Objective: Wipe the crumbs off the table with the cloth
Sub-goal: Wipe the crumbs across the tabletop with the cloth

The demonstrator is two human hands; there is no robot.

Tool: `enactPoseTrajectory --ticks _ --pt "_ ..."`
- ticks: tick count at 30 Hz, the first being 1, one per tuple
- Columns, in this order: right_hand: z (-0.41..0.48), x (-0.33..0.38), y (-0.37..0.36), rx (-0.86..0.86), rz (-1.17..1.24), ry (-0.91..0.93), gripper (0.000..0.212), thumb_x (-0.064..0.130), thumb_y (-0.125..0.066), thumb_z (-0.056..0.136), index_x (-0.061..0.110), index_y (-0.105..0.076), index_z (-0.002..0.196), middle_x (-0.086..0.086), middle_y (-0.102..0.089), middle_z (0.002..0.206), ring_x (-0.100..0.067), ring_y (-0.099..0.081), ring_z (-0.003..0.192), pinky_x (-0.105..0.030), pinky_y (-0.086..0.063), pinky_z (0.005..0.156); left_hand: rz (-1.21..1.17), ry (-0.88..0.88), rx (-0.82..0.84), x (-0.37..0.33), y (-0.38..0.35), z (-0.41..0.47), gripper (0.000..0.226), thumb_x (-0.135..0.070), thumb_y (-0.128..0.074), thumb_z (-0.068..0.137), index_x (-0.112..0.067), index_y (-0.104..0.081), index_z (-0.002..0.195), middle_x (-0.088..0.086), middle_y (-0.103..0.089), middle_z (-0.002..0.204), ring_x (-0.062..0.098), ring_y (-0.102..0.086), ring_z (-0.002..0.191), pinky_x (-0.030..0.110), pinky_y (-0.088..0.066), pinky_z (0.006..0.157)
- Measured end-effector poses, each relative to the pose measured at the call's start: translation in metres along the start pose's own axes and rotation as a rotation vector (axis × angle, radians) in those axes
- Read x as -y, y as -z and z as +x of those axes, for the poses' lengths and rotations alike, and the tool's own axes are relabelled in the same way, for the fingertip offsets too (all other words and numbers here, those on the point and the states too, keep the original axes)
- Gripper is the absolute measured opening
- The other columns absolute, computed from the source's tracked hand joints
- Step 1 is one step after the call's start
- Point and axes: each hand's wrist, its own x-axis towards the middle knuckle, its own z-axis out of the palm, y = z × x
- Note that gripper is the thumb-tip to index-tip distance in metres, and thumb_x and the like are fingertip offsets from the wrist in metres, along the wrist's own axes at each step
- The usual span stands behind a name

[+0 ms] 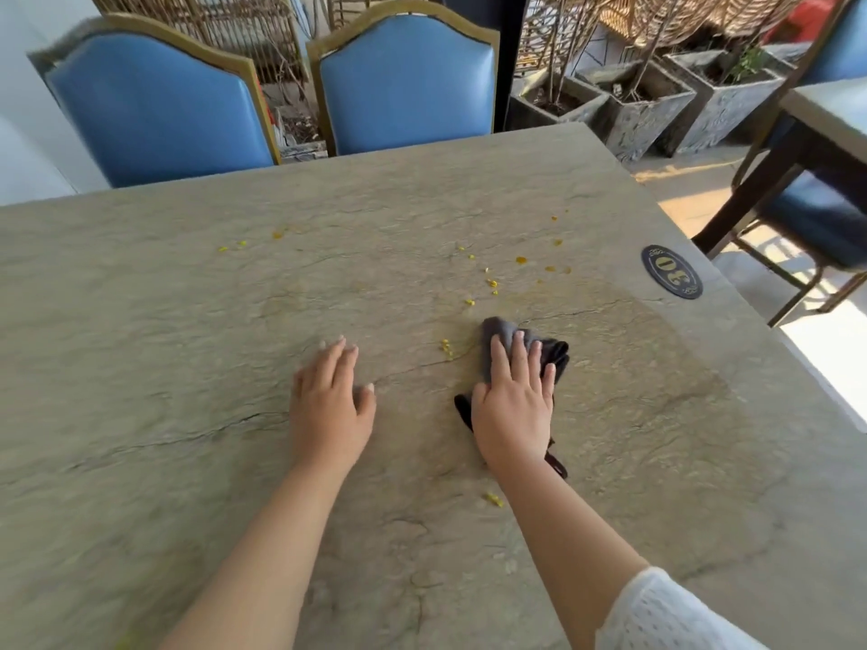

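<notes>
Now right hand [513, 408] presses flat on cloth [552, 351], left hand [330, 408] flat on table [187, 321]; badge [672, 272] reads "30".

Bright daylight enters from 2 o'clock; floor [821, 354] at 3 o'clock blows out white, table [94, 462] blurs toward 7 o'clock, chairs [155, 105] at 11 o'clock bow with wide-angle distortion.

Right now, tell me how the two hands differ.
The left hand rests on the bare table; the right hand presses on the cloth. Most crumbs lie nearer the right hand than the left hand. Both are palm down with fingers straight.
</notes>
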Motion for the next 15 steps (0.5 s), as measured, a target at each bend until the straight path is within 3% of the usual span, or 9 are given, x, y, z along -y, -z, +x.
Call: enactPoseTrajectory --ticks 4,8,12,15 --pt "0.042 0.039 -0.015 0.059 -0.003 0.08 0.062 0.03 -0.034 0.094 0.024 -0.014 0.152 -0.001 -0.001 0.161 -0.021 0.006 0.148 -0.039 0.006 0.119 0.093 0.0 0.076 0.019 -0.003 -0.01 0.069 -0.056 -0.023 0.091 -0.015 -0.038 0.145 0.003 -0.03 0.156 0.024 -0.025 0.144 0.048 -0.016 0.116" --pt "0.037 0.065 -0.024 0.133 0.019 0.346 0.059 0.025 -0.037 0.093 0.027 -0.02 0.15 0.004 -0.007 0.161 -0.016 0.003 0.148 -0.035 0.006 0.12 0.055 0.011 0.042 0.019 -0.006 -0.008 0.06 -0.043 -0.025 0.093 -0.013 -0.047 0.141 0.004 -0.038 0.152 0.023 -0.03 0.142 0.05 -0.02 0.116" --pt "-0.015 0.045 -0.013 0.248 0.188 0.624 0.065 0.025 -0.025 0.079 0.032 -0.043 0.141 0.014 -0.025 0.154 -0.004 -0.01 0.145 -0.024 0.003 0.118 -0.088 0.023 -0.006 0.023 -0.004 -0.008 0.062 -0.037 -0.016 0.093 -0.013 -0.047 0.141 0.001 -0.035 0.154 0.017 -0.023 0.145 0.039 -0.006 0.119" --pt "-0.015 0.015 -0.004 0.251 0.216 0.602 0.064 0.025 -0.029 0.077 0.034 -0.048 0.137 0.016 -0.03 0.152 0.0 -0.012 0.143 -0.022 0.003 0.117 -0.065 0.019 -0.021 0.021 -0.005 -0.008 0.062 -0.038 -0.017 0.093 -0.013 -0.046 0.141 0.001 -0.034 0.154 0.017 -0.022 0.145 0.04 -0.007 0.119"
